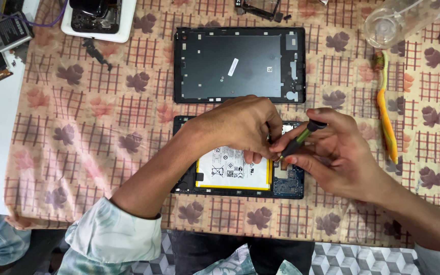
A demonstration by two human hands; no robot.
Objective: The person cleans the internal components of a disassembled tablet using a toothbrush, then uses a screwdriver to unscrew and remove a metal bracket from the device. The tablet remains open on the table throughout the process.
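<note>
Two hands over the opened tablet [286, 186], which lies near the table's front edge on the patterned cloth [77, 127]. My right hand [339, 153] pinches a small screwdriver [301, 136] w/ a black cap and green shaft, fingers closed round it, tip angled down-left toward the tablet's board beside the white battery [225, 170]. My left hand [238, 125] is curled over the tablet's upper edge, fingertips pressed together right by the driver tip; can't tell if they grip anything. The tablet's dark back cover [235, 66] lies just behind. An orange toothbrush [385, 109] lies to the right, well apart.
</note>
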